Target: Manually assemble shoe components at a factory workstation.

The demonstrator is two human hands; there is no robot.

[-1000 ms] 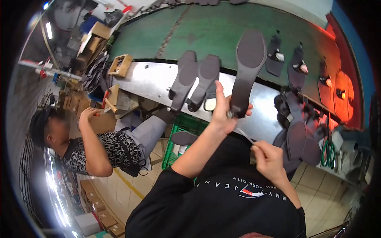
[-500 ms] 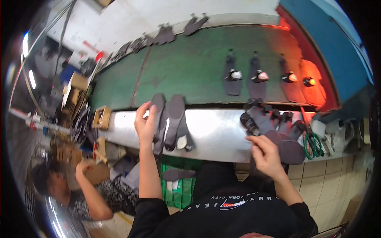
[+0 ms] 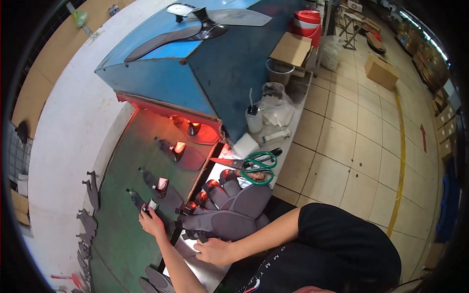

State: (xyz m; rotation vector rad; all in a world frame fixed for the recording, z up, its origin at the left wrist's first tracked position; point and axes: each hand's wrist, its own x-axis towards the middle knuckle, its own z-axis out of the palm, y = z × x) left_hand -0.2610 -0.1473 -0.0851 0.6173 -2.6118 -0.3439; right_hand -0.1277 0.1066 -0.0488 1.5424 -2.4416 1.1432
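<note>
On the green belt (image 3: 115, 234), my left hand (image 3: 152, 223) has its fingers closed at the white-topped strap of the nearest dark grey sandal (image 3: 138, 199). Part of that sandal is hidden behind the hand. Farther along the belt lie another sandal (image 3: 168, 195) with a pale piece on its strap and more sandals under a red glow. My right hand (image 3: 215, 251) is curled beside a pile of dark grey sandals (image 3: 234, 224) on the metal ledge. Its fingertips are pressed together at the pile's lower edge, and what they hold is hard to make out.
Green-handled scissors (image 3: 259, 168) lie beyond the pile, near a white block (image 3: 245, 145) and a white bottle (image 3: 253, 118). A blue housing (image 3: 161, 73) stands over the belt's far end, with sandal parts on top. More sandals (image 3: 87, 227) line the belt's far edge.
The view has swung to the right. My left hand has left the pair of sandals on the ledge and is now at a sandal on the belt. My right hand stays close to the pile.
</note>
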